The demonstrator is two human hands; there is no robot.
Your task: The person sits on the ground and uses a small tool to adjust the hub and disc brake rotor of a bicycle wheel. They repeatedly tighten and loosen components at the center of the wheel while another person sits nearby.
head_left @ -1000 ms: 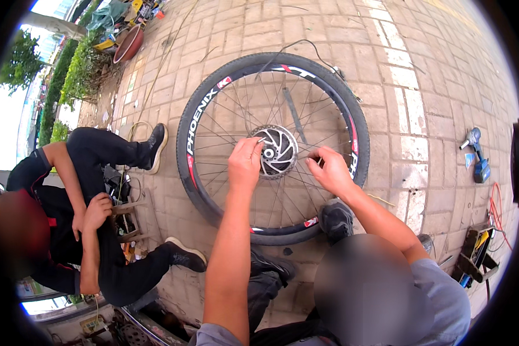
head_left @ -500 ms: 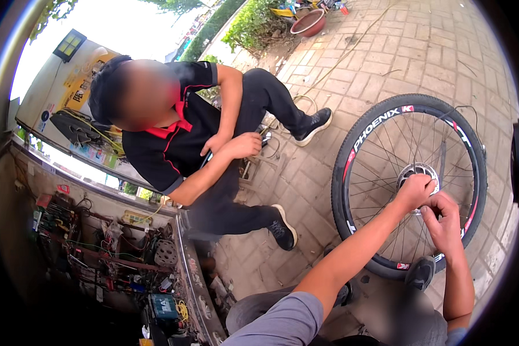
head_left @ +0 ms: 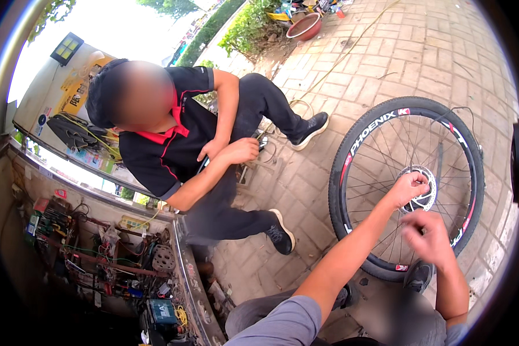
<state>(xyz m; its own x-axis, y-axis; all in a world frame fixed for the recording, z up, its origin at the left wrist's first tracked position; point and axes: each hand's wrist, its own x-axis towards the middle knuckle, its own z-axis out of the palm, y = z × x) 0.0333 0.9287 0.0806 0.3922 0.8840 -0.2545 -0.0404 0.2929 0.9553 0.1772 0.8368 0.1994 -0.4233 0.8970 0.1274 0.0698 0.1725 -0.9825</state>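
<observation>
A bicycle wheel (head_left: pixel 341 173) with a black tyre, dark rim and thin spokes is in front of me on the brick ground. At its hub sits a silver brake disc (head_left: pixel 428 200). My left hand (head_left: pixel 410 189) is over the disc with its fingers curled together at the hub. Whatever is between those fingers, if anything, is hidden. My right hand (head_left: pixel 429 236) is nearer to me, above the spokes and apart from the disc. Motion smears its bent fingers, and I cannot see anything in them.
Another person (head_left: pixel 173 127) in a dark shirt sits at the left, arms crossed over the lap. Cluttered tools and parts (head_left: pixel 115 254) fill a bench area at lower left. My shoe (head_left: pixel 419 277) is by the tyre. A reddish basin (head_left: pixel 304 27) stands far back.
My right hand has drawn back from the hub toward me, away from my left hand. The left hand stays at the hub, its fingers slightly shifted.
</observation>
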